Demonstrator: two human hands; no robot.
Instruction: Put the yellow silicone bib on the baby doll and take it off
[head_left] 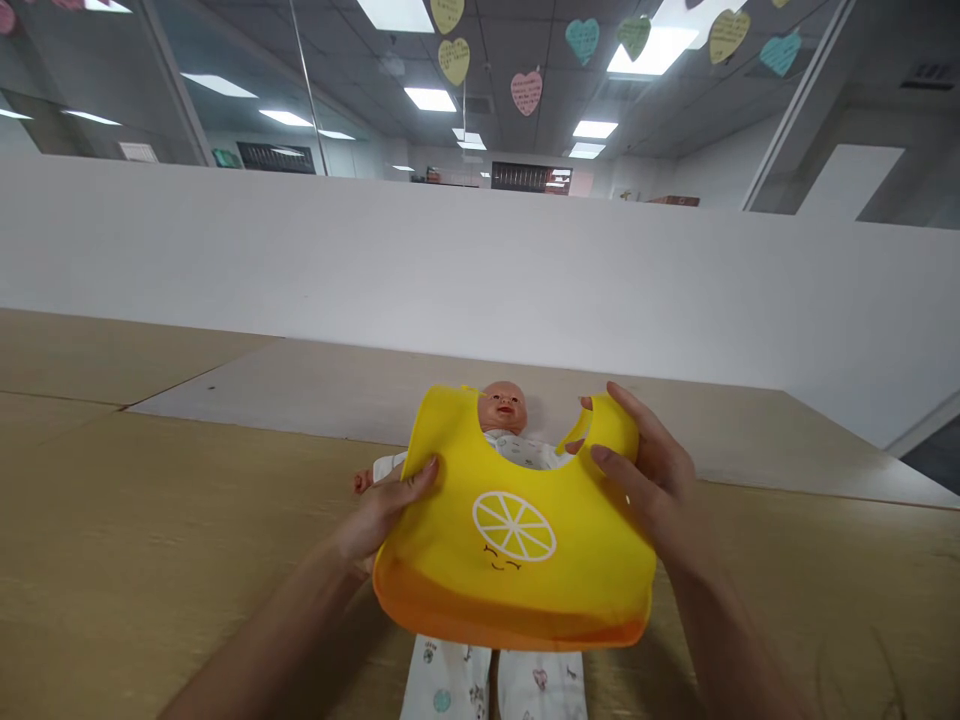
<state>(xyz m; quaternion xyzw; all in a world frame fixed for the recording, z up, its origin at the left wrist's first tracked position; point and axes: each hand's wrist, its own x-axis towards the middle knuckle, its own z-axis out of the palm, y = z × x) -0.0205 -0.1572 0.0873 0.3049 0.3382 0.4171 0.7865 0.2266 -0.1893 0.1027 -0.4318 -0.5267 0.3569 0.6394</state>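
Fingers of the left hand (381, 518) pinch one side edge of the yellow bib (450, 510), thumb flat on the printed face and the others mostly hidden behind it. Those of the right hand (661, 482) are curled around the opposite shoulder of the bib, thumb in front and fingertips showing through the neck opening, with only the sheet's thickness in the grip. Between them the bib hangs tilted over the doll (503, 412), covering most of its trunk; the doll's head shows past the neck opening and its patterned trouser legs (451, 682) come out below the hem. One sleeved arm of the doll lies beside the left hand.

Judging by its smooth, slightly glossy look, the bib is likely light and rubbery, silicone perhaps: stiff enough to stay spread between two grips, soft enough for the neck strap (576, 432) near the doll's head to curl. It should bend without breaking, though a damp finger might slide on it. Its side edges and the broad shoulders by the doll's head look the surest holds; the narrow strap would likely flop.

Toward the doll's legs the bib turns orange. That part could be a catch pocket, but its mouth is not visible, so I cannot tell whether it holds anything. Beneath the doll runs a wood-toned surface (187, 520), and beyond its head stands a white wall (480, 270).
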